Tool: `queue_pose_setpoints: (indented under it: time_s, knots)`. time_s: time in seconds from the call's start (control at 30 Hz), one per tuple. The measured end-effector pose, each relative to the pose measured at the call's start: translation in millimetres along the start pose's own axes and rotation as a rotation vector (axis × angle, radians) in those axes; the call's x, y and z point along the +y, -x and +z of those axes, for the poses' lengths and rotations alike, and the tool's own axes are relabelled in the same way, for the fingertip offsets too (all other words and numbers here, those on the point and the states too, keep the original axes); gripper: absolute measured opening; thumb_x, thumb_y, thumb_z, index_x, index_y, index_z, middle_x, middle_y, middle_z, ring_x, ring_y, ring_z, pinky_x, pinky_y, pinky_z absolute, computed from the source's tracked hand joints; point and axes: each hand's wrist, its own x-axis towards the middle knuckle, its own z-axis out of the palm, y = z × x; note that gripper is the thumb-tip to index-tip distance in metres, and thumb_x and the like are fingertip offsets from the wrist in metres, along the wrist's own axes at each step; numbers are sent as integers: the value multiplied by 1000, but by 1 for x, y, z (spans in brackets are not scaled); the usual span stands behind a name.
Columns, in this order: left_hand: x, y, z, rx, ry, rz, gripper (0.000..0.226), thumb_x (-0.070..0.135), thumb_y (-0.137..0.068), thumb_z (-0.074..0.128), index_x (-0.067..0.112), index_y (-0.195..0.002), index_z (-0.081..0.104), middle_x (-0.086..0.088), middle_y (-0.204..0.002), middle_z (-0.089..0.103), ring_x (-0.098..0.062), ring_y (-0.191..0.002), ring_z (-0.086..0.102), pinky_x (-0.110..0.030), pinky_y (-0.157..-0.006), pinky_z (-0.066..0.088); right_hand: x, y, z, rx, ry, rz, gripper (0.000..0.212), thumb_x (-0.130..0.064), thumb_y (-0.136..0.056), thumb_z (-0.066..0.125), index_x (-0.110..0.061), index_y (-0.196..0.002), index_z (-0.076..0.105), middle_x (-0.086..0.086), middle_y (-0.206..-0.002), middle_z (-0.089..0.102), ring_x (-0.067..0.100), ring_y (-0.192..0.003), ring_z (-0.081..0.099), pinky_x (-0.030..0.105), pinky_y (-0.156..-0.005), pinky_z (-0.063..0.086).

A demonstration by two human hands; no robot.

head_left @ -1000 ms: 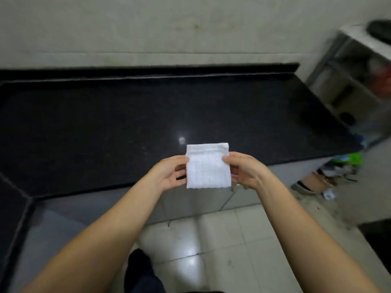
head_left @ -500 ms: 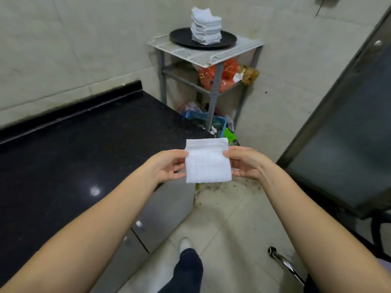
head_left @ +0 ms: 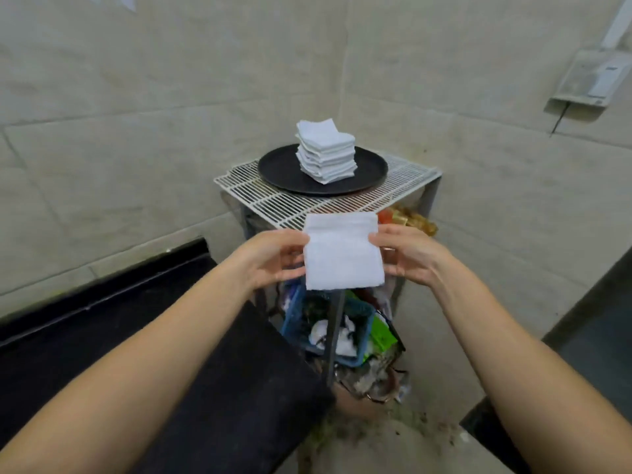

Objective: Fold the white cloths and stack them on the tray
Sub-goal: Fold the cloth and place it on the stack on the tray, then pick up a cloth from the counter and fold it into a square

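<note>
A folded white cloth (head_left: pixel 342 251) hangs in the air between both hands, just in front of the wire rack. My left hand (head_left: pixel 273 260) pinches its left edge and my right hand (head_left: pixel 407 254) pinches its right edge. Beyond it, a round black tray (head_left: pixel 273 169) lies on the white wire rack (head_left: pixel 260 196). A stack of several folded white cloths (head_left: pixel 326 152) stands on the tray, slightly fanned.
The black countertop (head_left: pixel 154 336) runs along the left under my left forearm. Below the rack are a blue basket (head_left: pixel 355 323) with clutter and debris on the floor. A dark door or panel (head_left: pixel 588 336) stands at the right.
The view has swung right from the countertop to face the rack and tray, which now sit close ahead. Both hands keep the same hold on the folded cloth.
</note>
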Motion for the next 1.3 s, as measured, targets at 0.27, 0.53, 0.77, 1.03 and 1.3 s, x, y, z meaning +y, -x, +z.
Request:
queue_pose_setpoints:
  time_s: [0.27, 0.53, 0.77, 1.03, 1.3]
  knots:
    - [121, -137, 42, 205, 54, 324, 22, 2, -91, 49, 16, -75, 52, 0, -69, 58, -12, -64, 55, -26, -66, 52, -133, -184, -35, -78, 170, -236, 8, -8, -90, 59, -16, -89, 60, -2, -79, 68, 6, -61, 65, 21, -49, 51]
    - [196, -252, 46, 535, 2, 432, 23, 3, -92, 53, 14, -73, 46, -4, -75, 57, -16, -66, 57, -28, -65, 50, -212, -336, -37, -217, 321, -292, 18, -7, -92, 57, -17, -77, 56, -1, -74, 60, 4, -54, 59, 14, -41, 45]
    - [176, -282, 35, 702, -116, 376, 27, 3, -90, 57, 14, -68, 46, -5, -69, 55, -16, -61, 54, -22, -50, 53, -184, -390, -41, -327, 425, -198, 16, -9, -91, 60, -17, -78, 57, -2, -72, 61, 0, -49, 59, 13, -42, 47]
    - [165, -261, 32, 841, -198, 384, 16, 16, -90, 59, 16, -79, 47, -1, -69, 52, -10, -53, 48, -16, -39, 40, -184, -376, -40, -179, 525, -377, 18, -22, -88, 64, -13, -103, 59, 2, -90, 60, 13, -74, 58, 22, -59, 48]
    - [102, -83, -12, 1058, -182, 411, 7, 17, -93, 54, 15, -90, 49, -2, -78, 55, -13, -59, 50, -22, -48, 37, -179, -252, 62, -259, 751, -847, 28, -21, -90, 57, -8, -114, 61, 4, -103, 59, 14, -92, 52, 26, -82, 40]
